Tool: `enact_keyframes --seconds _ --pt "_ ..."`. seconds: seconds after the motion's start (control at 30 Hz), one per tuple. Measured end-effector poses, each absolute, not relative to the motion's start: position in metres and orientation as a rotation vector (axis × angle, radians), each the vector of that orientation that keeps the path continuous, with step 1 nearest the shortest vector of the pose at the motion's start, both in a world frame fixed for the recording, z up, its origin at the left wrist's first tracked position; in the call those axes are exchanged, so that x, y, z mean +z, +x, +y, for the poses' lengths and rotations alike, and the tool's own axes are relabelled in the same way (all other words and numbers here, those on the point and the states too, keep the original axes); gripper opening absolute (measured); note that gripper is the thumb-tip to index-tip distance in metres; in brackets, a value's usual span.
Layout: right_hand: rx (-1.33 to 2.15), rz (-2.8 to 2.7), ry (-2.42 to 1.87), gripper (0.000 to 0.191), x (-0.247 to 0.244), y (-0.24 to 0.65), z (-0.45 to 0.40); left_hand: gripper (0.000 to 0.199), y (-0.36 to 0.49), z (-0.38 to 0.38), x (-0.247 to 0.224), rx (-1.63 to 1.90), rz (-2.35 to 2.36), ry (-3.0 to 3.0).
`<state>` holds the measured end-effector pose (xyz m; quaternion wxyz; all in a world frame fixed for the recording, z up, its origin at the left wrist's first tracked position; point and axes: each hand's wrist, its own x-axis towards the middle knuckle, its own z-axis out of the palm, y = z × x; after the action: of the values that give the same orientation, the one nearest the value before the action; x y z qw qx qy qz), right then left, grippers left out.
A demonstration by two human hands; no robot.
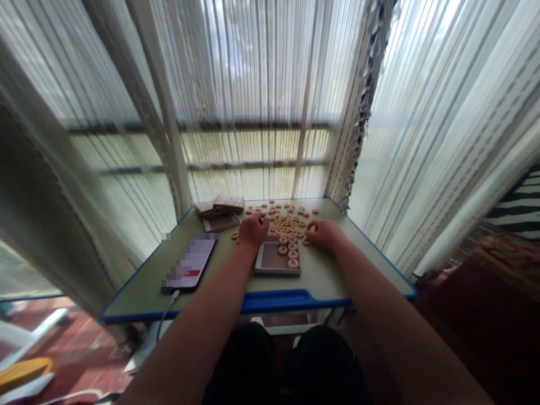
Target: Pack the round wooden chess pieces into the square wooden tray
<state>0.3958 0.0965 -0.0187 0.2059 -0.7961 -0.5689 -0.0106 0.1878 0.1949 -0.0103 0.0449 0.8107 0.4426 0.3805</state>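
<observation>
Chinese chess pieces stand in the open shallow box, along its right side and far edge; the left part of its floor is bare. Loose pieces lie scattered beyond it. Right hand bends its fingers at a single disc just beside the box; whether it is gripped cannot be told. Left hand is curled near the far left corner, contents not determinable. Smartphone, cable attached, and stacked boxes occupy the table's left side.
</observation>
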Motion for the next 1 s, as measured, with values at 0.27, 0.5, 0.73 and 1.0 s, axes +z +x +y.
enact_keyframes --seconds 0.27,0.5,0.73,1.0 --pt "-0.006 -1.551 -2.221 0.03 -0.025 0.392 0.101 0.027 0.176 0.188 -0.017 1.483 1.366 2.347" --pt "0.057 -1.526 -2.235 0.029 -0.022 0.399 0.1 0.032 0.159 0.163 -0.028 1.651 1.316 2.356" --pt "0.103 -1.492 -2.296 0.024 -0.012 0.41 0.088 0.032 0.154 0.15 -0.026 1.57 1.508 2.142" --pt "-0.006 -1.387 -2.471 0.025 -0.008 0.4 0.09 0.064 0.152 0.141 -0.022 1.46 1.844 1.936"
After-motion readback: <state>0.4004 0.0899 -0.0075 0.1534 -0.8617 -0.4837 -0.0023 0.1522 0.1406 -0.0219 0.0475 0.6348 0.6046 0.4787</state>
